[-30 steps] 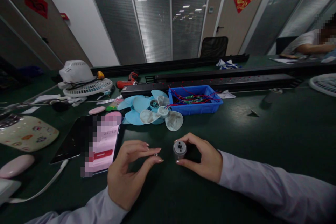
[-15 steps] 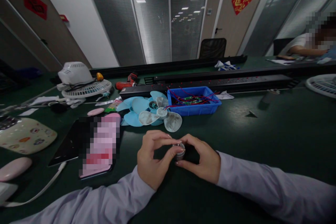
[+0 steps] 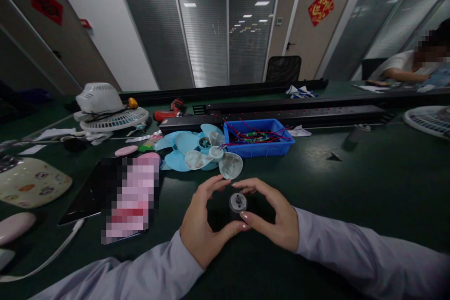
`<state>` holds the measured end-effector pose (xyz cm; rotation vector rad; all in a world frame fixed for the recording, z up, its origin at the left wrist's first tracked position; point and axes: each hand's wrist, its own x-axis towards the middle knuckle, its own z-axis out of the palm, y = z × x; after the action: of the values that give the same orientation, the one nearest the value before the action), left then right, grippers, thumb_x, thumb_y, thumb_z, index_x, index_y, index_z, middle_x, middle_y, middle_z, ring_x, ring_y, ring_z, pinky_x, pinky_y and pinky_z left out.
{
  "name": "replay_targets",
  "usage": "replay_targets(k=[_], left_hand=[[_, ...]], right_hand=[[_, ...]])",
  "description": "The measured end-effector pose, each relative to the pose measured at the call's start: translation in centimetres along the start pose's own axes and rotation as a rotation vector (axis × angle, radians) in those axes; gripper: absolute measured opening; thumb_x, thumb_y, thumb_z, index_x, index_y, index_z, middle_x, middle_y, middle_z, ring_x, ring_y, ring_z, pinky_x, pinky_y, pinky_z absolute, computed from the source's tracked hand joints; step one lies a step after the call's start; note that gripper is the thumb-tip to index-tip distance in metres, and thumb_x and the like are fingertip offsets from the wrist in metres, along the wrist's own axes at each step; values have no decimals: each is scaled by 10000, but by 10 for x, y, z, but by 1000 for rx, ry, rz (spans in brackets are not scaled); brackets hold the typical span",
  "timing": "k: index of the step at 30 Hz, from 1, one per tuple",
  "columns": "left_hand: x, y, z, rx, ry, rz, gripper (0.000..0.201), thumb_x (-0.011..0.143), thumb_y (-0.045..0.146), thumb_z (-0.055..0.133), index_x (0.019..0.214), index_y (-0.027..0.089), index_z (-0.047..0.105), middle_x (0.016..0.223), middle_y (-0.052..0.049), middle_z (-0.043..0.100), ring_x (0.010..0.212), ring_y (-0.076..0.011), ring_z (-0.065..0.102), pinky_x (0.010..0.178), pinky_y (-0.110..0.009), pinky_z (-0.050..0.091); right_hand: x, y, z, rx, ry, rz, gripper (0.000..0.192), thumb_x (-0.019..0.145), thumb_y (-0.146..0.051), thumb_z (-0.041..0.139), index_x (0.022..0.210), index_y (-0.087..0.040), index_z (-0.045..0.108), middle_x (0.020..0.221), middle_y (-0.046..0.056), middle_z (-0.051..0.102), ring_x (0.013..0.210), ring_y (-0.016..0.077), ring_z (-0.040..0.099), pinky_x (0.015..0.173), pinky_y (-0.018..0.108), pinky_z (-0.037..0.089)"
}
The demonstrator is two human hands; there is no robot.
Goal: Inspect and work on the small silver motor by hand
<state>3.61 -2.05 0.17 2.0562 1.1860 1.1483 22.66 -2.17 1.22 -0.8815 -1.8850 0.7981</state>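
Observation:
A small grey cylindrical motor (image 3: 238, 202) stands upright on the dark green tabletop, its round metal end and short shaft facing up. My left hand (image 3: 204, 225) is curved around its left side, with fingers and thumb spread apart and holding nothing. From the other side, my right hand (image 3: 276, 215) curves about it. The right thumb tip is at the motor's front right edge and appears to touch it; the right fingers reach behind, apart from it. Just beyond the hands lie several fan blades (image 3: 186, 143), pale blue and greyish.
Behind the hands, a blue bin (image 3: 260, 145) holds wires and small circuit boards. A phone (image 3: 131, 201) and dark tablet (image 3: 91, 192) lie left. A red drill (image 3: 169, 111), white fan (image 3: 101, 103) and black rail (image 3: 298, 115) are farther back. Another person (image 3: 404, 68) sits far right.
Both hands have loosened from the motor, and their fingers have spread apart. The motor's top end, covered by my fingers before, is now uncovered.

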Motion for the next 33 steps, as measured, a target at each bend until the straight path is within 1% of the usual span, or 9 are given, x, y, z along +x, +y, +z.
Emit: replay_targets(k=[2, 4, 9, 15, 19, 22, 26, 28, 33], left_hand=[[0, -2, 2, -25, -51, -47, 857, 623, 355, 818, 1304, 279, 302, 1223, -101, 586, 1099, -287, 584, 902, -489, 465], [2, -4, 4, -75, -92, -65, 837, 638, 317, 810, 1298, 279, 295, 1197, -92, 606, 1050, -262, 618, 904, -466, 479], [3, -2, 6, -118, -164, -110, 749, 713, 216, 741, 1293, 275, 270, 977, -17, 710, 908, -210, 685, 849, -386, 520], [4, -1, 5, -97, -145, -96, 723, 706, 216, 742, 1274, 255, 297, 923, -10, 723, 853, -209, 701, 781, -355, 542], [3, -1, 6, -54, -149, -93, 714, 703, 221, 746, 1263, 264, 304, 930, 2, 721, 842, -195, 697, 785, -355, 542], [3, -3, 6, -29, -160, -91, 703, 712, 209, 732, 1264, 275, 302, 950, 8, 718, 867, -190, 690, 804, -360, 538], [3, -4, 5, -17, -168, -78, 674, 718, 196, 715, 1263, 278, 326, 964, 2, 713, 880, -197, 686, 811, -368, 536], [2, -5, 6, -15, -153, -70, 642, 719, 203, 709, 1251, 279, 357, 960, -4, 712, 876, -209, 685, 803, -379, 534], [2, -3, 6, -22, -122, -61, 598, 722, 227, 701, 1238, 285, 407, 953, -12, 713, 869, -225, 684, 790, -388, 532]], right_hand=[[2, -1, -2, 45, -7, -47, 334, 819, -151, 571, 1149, -191, 585, 1102, 78, 637, 1006, 198, 604, 887, 351, 479], [5, 0, -2, 63, -6, -62, 240, 861, -169, 548, 1081, -193, 641, 1063, 78, 666, 1017, 196, 613, 900, 354, 481], [12, 3, 1, 26, 63, -33, 94, 828, -181, 629, 891, -192, 697, 920, 68, 719, 887, 185, 667, 822, 344, 524], [18, 0, 3, -23, 151, -114, 57, 807, -168, 645, 837, -195, 685, 847, 55, 714, 828, 180, 664, 773, 332, 531], [13, 1, -6, -58, 218, -143, 75, 820, -163, 630, 848, -201, 689, 857, 54, 702, 840, 180, 656, 775, 334, 524], [-2, 8, -22, -129, 160, -83, 85, 814, -183, 649, 869, -217, 704, 901, 55, 696, 870, 187, 648, 797, 353, 513], [-33, 19, -48, -256, 21, 85, 72, 811, -228, 669, 851, -254, 722, 908, 49, 694, 897, 202, 631, 803, 382, 505], [-46, 22, -58, -319, 0, 103, 61, 800, -266, 685, 840, -277, 729, 958, 54, 686, 956, 229, 611, 835, 426, 493], [-55, 23, -65, -432, -22, 137, 61, 779, -296, 708, 829, -316, 734, 1104, 50, 654, 1107, 286, 539, 929, 540, 418]])
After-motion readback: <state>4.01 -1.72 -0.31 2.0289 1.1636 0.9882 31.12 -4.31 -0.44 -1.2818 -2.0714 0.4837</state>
